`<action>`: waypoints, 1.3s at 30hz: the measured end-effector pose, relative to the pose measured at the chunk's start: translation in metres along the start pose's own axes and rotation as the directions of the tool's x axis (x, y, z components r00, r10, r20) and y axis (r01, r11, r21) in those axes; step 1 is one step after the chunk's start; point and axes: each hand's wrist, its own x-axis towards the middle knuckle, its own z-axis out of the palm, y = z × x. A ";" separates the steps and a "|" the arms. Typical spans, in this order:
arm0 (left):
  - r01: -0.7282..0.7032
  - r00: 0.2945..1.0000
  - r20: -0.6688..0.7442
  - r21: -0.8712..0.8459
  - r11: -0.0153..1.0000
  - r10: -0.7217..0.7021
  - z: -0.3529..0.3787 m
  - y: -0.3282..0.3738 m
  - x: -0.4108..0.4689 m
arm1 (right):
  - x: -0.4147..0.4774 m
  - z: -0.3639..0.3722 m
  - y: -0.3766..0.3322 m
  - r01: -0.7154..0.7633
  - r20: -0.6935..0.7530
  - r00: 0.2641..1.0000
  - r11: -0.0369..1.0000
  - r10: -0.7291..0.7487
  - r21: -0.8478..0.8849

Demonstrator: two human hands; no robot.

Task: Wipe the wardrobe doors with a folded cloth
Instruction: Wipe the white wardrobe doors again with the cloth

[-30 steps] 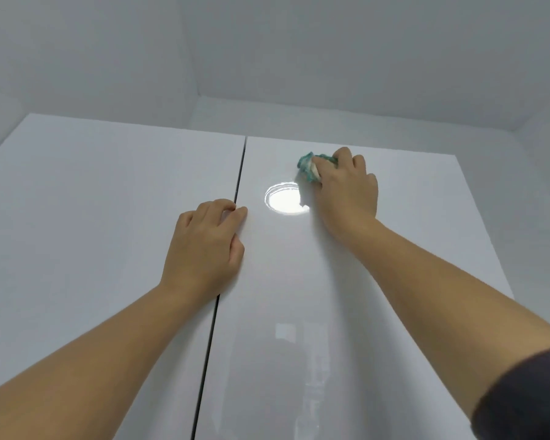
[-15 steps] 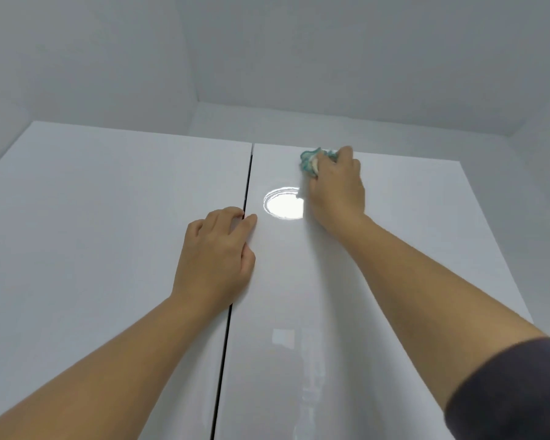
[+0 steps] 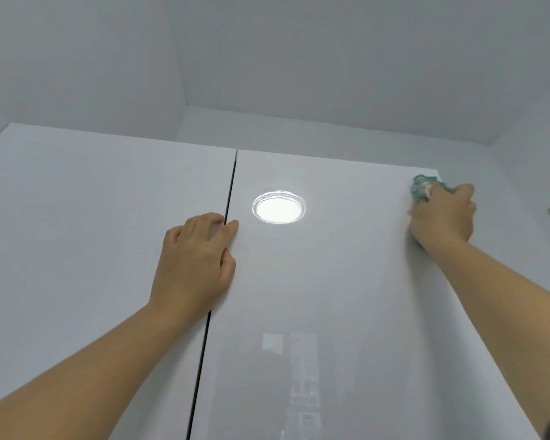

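At right door [image 3: 346, 281] top corner, cloth [image 3: 421, 187] bunched under right hand [image 3: 443, 217] fingertips.

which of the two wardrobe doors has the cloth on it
The right glossy white wardrobe door: the right hand presses the crumpled teal cloth near its top right corner. The left door has none.

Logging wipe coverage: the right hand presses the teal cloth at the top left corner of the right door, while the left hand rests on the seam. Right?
Not quite. The head view shows the right hand pressing the teal cloth at the right door's top right corner.
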 end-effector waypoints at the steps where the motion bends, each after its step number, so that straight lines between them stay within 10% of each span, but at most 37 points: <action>1: 0.000 1.000 0.002 -0.001 1.000 0.000 0.000 0.000 0.000 | -0.007 0.000 -0.009 0.045 0.003 0.999 0.999 -0.045 0.031; 5: 0.003 1.000 -0.005 -0.013 1.000 -0.003 0.000 0.000 0.000 | -0.073 0.001 -0.056 0.437 0.044 0.893 0.885 -0.449 0.157; 10: 0.002 1.000 0.007 -0.019 1.000 -0.002 -0.001 0.000 0.000 | -0.140 -0.006 -0.045 0.868 0.033 0.475 0.474 -0.879 0.147; 15: -0.005 1.000 0.006 -0.009 1.000 0.005 0.000 0.000 -0.002 | -0.068 -0.002 -0.015 0.460 0.023 0.886 0.884 -0.463 0.080; 19: -0.012 1.000 0.007 -0.005 1.000 0.012 0.001 -0.002 -0.002 | -0.087 0.002 -0.029 0.486 0.059 0.864 0.859 -0.500 0.162; 22: 0.005 1.000 0.031 -0.019 1.000 -0.005 -0.001 -0.001 -0.002 | -0.144 -0.010 -0.030 0.694 0.095 0.670 0.667 -0.736 0.272; 28: -0.055 0.989 0.135 -0.022 0.998 0.058 -0.013 0.008 -0.025 | -0.210 -0.031 0.015 0.936 0.085 -0.047 -0.014 -0.995 0.352; 30: -0.094 0.980 0.176 -0.015 0.995 0.095 -0.017 0.013 -0.036 | -0.180 -0.022 0.008 0.957 0.042 0.055 0.064 -0.998 0.284; 33: -0.113 0.971 0.208 -0.027 0.993 0.116 -0.018 0.018 -0.050 | -0.128 -0.012 -0.019 0.823 0.010 0.545 0.537 -0.838 0.187; 35: -0.103 0.973 0.205 -0.038 0.994 0.109 -0.020 0.020 -0.059 | -0.122 -0.010 -0.030 0.653 0.081 0.727 0.723 -0.682 0.226; 37: -0.075 0.976 0.199 -0.052 0.996 0.085 -0.023 0.021 -0.069 | -0.144 -0.012 -0.032 0.685 0.098 0.675 0.670 -0.731 0.285; 39: -0.071 0.975 0.209 -0.058 0.996 0.081 -0.027 0.019 -0.081 | -0.184 -0.016 -0.018 0.851 0.041 0.416 0.405 -0.908 0.334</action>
